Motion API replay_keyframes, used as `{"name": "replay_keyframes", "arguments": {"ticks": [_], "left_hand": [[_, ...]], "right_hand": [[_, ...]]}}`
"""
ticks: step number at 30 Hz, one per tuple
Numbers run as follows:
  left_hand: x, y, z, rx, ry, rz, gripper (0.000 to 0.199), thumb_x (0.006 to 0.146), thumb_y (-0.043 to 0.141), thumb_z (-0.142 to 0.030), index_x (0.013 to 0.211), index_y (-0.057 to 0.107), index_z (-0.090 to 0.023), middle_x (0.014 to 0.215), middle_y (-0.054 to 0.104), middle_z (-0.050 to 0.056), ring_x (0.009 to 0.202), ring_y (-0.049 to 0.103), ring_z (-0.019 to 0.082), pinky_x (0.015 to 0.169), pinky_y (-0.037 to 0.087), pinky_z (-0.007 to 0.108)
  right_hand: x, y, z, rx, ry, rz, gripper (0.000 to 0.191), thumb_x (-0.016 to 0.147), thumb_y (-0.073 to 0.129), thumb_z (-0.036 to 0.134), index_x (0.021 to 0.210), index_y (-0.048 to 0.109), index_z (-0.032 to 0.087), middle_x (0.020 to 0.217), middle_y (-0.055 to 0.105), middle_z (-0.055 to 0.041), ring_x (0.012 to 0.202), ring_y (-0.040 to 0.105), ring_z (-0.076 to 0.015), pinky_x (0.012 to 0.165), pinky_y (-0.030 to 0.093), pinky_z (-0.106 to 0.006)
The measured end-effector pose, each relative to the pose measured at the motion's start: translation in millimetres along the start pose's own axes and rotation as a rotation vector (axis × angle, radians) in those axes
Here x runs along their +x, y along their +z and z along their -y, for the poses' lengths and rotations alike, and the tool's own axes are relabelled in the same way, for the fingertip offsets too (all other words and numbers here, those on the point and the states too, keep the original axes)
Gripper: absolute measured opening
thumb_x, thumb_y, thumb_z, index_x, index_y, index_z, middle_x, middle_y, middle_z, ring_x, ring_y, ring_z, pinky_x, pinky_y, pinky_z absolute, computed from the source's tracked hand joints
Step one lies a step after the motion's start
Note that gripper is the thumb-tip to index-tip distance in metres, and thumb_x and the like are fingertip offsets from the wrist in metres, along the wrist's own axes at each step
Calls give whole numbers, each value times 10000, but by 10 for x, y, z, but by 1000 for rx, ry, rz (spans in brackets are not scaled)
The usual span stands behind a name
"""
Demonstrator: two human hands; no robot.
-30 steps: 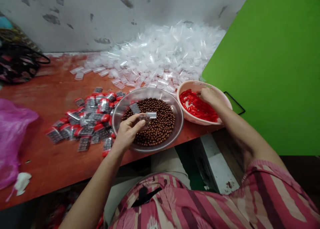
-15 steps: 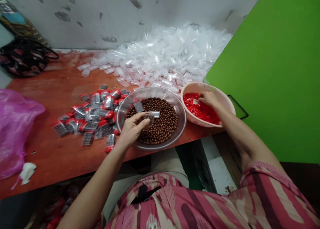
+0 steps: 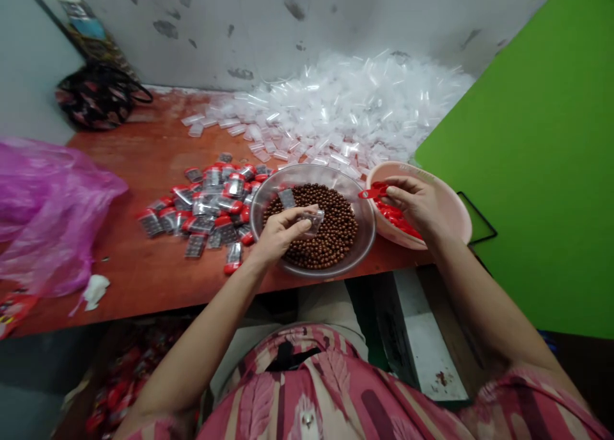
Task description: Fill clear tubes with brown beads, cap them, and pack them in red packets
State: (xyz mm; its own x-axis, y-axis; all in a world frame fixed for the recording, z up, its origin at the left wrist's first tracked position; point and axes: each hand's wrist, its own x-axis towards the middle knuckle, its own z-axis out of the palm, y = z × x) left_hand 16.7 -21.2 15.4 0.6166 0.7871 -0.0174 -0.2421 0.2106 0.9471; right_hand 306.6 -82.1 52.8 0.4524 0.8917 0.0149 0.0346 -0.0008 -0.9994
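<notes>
My left hand (image 3: 278,236) pinches a small clear plastic case (image 3: 314,221) above a wide metal bowl (image 3: 368,238). Round brown balls (image 3: 330,242) fill much of that bowl, and a flat see-through piece with dark contents (image 3: 286,198) lies at its left inside. Between the fingertips of my right hand (image 3: 416,203) is a red plastic cap (image 3: 368,194), held over the near left of a pale pink basin (image 3: 453,213). Inside the basin lie more red pieces (image 3: 401,221), partly hidden by my hand.
Left of the bowl is a pile of filled clear cases with red caps (image 3: 204,203). Many clear plastic cases (image 3: 355,107) are heaped against the wall. A pink plastic bag (image 3: 52,216) and a dark patterned bag (image 3: 98,98) sit left. A green panel (image 3: 537,171) stands right.
My right hand has come up out of the red pieces and moved left, with a red cap in its fingers. The left hand still holds the clear case over the bowl. The view has shifted.
</notes>
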Motion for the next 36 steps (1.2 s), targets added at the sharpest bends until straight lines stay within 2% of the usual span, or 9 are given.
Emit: {"name": "replay_keyframes", "arguments": {"ticks": [3, 7, 9, 13, 17, 20, 24, 31, 36], "left_hand": [[-16, -7, -9, -56, 55, 12, 376, 703, 760, -384, 1021, 733, -186, 1422, 507, 116, 1138, 603, 307, 742, 600, 305], [-29, -26, 18, -117, 71, -2, 415, 689, 768, -395, 1040, 726, -176, 1301, 613, 122, 1063, 641, 284, 747, 598, 322], [-31, -32, 39, -156, 57, -20, 430, 674, 780, -388, 1037, 723, -163, 1155, 692, 109, 973, 670, 250, 739, 597, 321], [-23, -35, 66, -208, 36, -36, 426, 647, 798, -381, 993, 730, -143, 999, 729, 80, 869, 678, 209, 738, 590, 323], [-20, -32, 68, -196, 47, -10, 449, 650, 791, -402, 1010, 726, -141, 996, 725, 82, 884, 679, 225, 766, 581, 353], [-30, -32, 71, -109, 84, -7, 459, 701, 749, -420, 1060, 708, -137, 1034, 719, 99, 903, 683, 241, 783, 572, 371], [-52, -29, 90, 202, 208, -59, 345, 804, 652, -361, 1071, 707, -148, 1091, 716, 91, 989, 670, 232, 875, 530, 339], [-107, 3, 85, 485, 350, -93, 263, 846, 606, -278, 1066, 723, -192, 1088, 732, 35, 1017, 671, 199, 919, 481, 277], [-141, 35, 88, 537, 406, -148, 234, 844, 600, -257, 1024, 743, -210, 1002, 753, 36, 926, 695, 197, 861, 501, 275]], "right_hand": [[-268, 480, 6, 102, 19, 93, 279, 608, 827, 280, 854, 711, 217, 809, 678, 17, 702, 650, -109, 736, 588, -280], [-421, 865, -108, 43, -16, 212, 202, 700, 771, 326, 867, 709, 232, 859, 680, 7, 729, 661, -132, 737, 591, -314], [-437, 932, -133, -170, -215, 265, 140, 790, 694, 335, 888, 709, 236, 876, 688, -15, 782, 670, -163, 766, 582, -350], [-442, 949, -88, -696, -795, 372, 168, 862, 619, 280, 997, 704, 227, 998, 714, -79, 958, 658, -224, 886, 533, -396], [-435, 942, -55, -982, -1049, 438, 226, 887, 575, 232, 1088, 675, 207, 1004, 730, -100, 918, 671, -235, 833, 541, -380], [-414, 910, 2, -944, -995, 427, 249, 893, 572, 229, 1127, 649, 200, 1026, 722, -98, 900, 679, -221, 793, 548, -343], [-396, 874, 183, -777, -873, 339, 260, 874, 614, 244, 1133, 637, 239, 1019, 714, -53, 904, 678, -202, 801, 540, -326], [-413, 970, 238, -935, -1003, 515, 233, 907, 567, 252, 1131, 612, 206, 947, 689, -70, 826, 659, -177, 708, 518, -276], [-459, 966, 153, -962, -944, 532, 162, 917, 543, 294, 1034, 623, 216, 835, 634, -57, 735, 616, -174, 635, 489, -271]]}}
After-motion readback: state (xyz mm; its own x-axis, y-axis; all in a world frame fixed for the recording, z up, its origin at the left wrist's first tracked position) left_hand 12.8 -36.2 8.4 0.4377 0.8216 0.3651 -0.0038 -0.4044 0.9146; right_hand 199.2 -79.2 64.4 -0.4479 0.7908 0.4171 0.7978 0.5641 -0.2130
